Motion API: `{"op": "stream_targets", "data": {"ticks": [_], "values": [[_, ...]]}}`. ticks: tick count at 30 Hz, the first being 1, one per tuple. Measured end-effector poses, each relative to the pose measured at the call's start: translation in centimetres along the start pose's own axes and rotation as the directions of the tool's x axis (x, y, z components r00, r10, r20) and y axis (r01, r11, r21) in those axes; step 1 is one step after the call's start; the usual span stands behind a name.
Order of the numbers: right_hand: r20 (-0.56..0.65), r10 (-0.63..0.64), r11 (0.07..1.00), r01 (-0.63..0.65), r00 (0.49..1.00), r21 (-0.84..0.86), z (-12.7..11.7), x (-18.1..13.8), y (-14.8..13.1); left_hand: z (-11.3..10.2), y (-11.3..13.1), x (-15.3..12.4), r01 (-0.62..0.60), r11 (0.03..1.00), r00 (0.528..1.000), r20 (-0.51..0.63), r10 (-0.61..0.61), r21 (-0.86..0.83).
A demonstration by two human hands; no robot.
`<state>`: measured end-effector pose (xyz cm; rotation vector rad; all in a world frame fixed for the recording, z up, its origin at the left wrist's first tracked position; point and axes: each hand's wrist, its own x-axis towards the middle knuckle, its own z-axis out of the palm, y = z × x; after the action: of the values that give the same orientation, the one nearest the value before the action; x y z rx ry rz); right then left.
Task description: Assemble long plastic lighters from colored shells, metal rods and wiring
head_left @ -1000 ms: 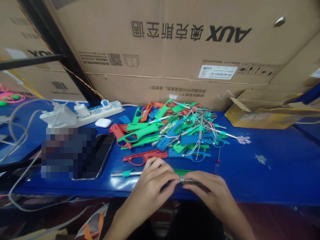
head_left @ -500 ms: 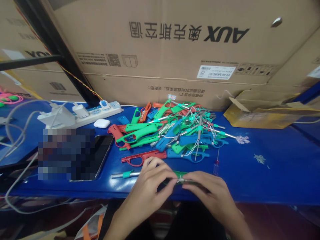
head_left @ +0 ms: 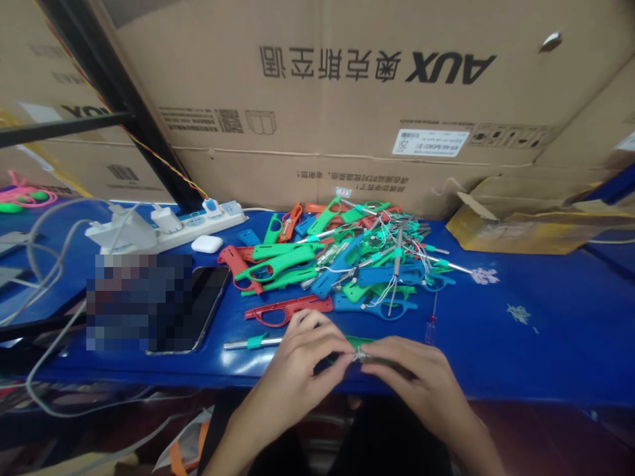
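Observation:
At the table's front edge, my left hand (head_left: 310,357) and my right hand (head_left: 414,370) meet, fingertips pinched from both sides on a small pale lighter part (head_left: 359,356). Its exact shape is too small to make out. Just behind the fingertips shows a green lighter casing (head_left: 361,342), mostly covered by my hands. A metal lighter tube (head_left: 238,344) with a teal collar sticks out to the left from behind my left hand. Beyond my hands lies a red lighter casing half (head_left: 307,305), touching a blue casing half (head_left: 347,303).
Behind is a heap of green, blue and red lighter casings (head_left: 290,259), with metal tubes and white wires. A small screwdriver (head_left: 432,322) lies right of it. Leftward are a phone (head_left: 208,307), a white earbud case (head_left: 207,244) and a power strip (head_left: 231,217). Cardboard boxes (head_left: 322,132) stand behind.
The view has shifted slightly, so the table things appear a little further right. Both hands keep nearly the same pinch on the small part.

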<state>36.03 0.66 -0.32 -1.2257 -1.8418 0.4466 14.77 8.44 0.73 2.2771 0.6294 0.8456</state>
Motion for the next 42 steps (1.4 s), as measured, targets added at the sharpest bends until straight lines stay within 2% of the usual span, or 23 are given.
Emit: {"op": "stream_targets", "data": {"ticks": [5,10,23,26,30,35,42], "values": [[0.016,0.024,1.000,-0.024,1.000,0.006,0.0,-0.1,0.0,0.0,0.4,0.0,0.010,0.999,1.000,-0.010,-0.010,0.035],[-0.018,0.071,0.997,-0.071,0.997,-0.015,0.0,-0.2,-0.1,-0.2,0.8,0.0,0.047,0.998,0.999,0.007,-0.048,0.049],[-0.001,0.058,0.995,-0.058,0.998,-0.082,0.1,-0.6,0.2,0.1,0.2,-0.1,-0.006,0.998,0.999,-0.035,0.008,0.059],[-0.014,0.052,0.988,-0.054,0.999,-0.144,0.0,-0.4,0.1,0.2,0.1,-0.2,0.016,0.996,0.999,-0.040,-0.012,0.090],[-0.018,0.108,0.966,-0.109,0.994,-0.237,0.0,-0.1,0.2,0.2,-0.1,-0.7,0.009,0.988,0.993,-0.114,0.009,0.156],[0.038,0.141,0.963,-0.128,0.989,-0.237,0.1,-0.1,0.4,-0.2,0.0,-1.4,-0.015,0.971,1.000,-0.017,0.019,0.238],[0.080,0.185,0.946,-0.155,0.979,-0.285,-0.2,-0.4,0.3,0.1,-0.4,-1.8,0.013,0.950,0.999,0.036,-0.026,0.312]]}}
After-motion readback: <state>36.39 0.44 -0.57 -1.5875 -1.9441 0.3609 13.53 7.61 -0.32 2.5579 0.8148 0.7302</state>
